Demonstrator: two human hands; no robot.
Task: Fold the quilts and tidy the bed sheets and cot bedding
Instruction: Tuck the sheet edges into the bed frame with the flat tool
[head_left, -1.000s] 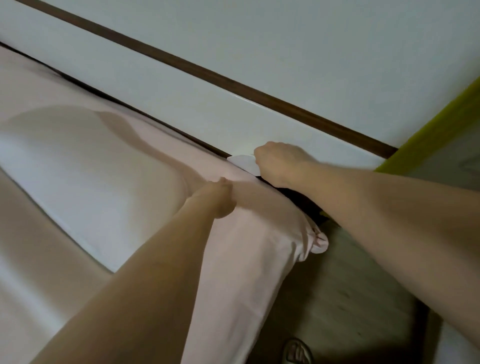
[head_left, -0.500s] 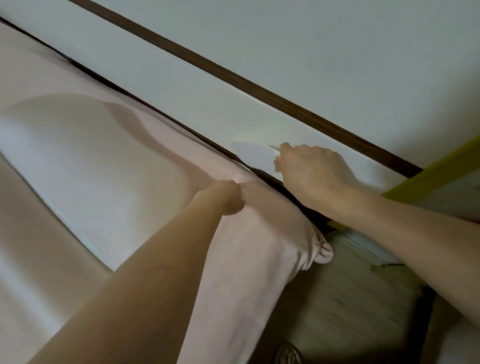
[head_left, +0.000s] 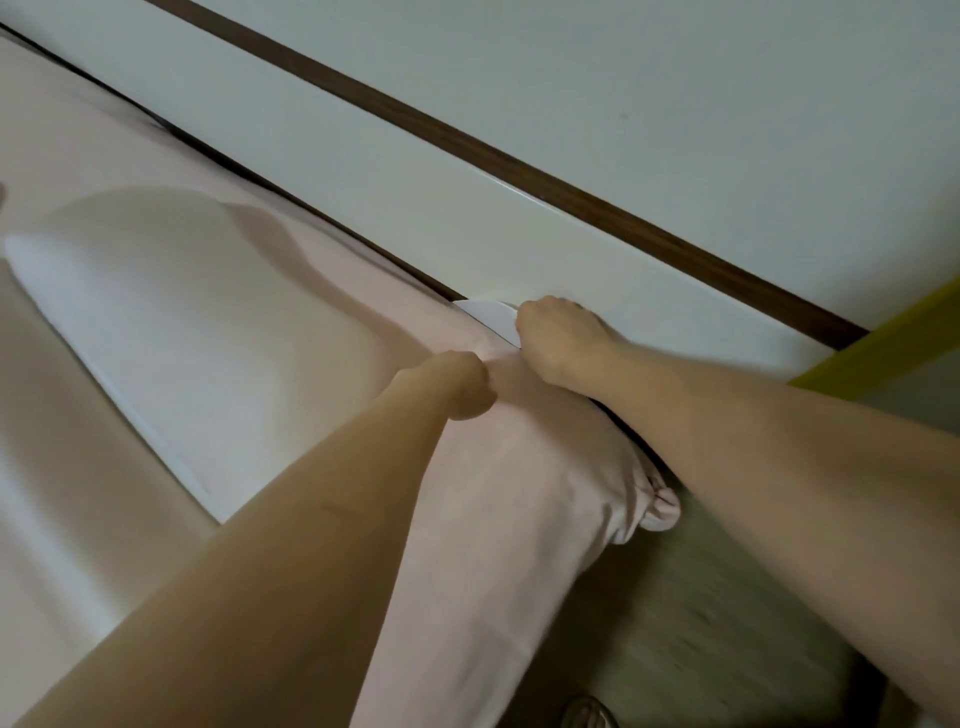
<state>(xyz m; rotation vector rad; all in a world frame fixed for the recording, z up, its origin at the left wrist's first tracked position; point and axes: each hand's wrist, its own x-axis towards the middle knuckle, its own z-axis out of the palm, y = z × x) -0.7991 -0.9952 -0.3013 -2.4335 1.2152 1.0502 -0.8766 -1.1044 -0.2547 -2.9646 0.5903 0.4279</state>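
No writing or labels can be read. The pale pink bed sheet (head_left: 498, 545), smooth with a few soft folds, runs from the upper left to the bottom centre, bunched at its corner right of centre. The left hand (head_left: 462, 384) pinches the sheet; the right hand (head_left: 558, 338), fingers curled, grips a white edge (head_left: 488, 317) beside the white headboard (head_left: 467, 208).

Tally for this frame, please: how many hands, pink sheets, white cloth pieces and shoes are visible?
Hands: 2, the left hand and the right hand, both at the bed's edge
Pink sheet: 1
White cloth by the right hand: 1
Shoe, partly cut off by the frame: 1
Total: 5
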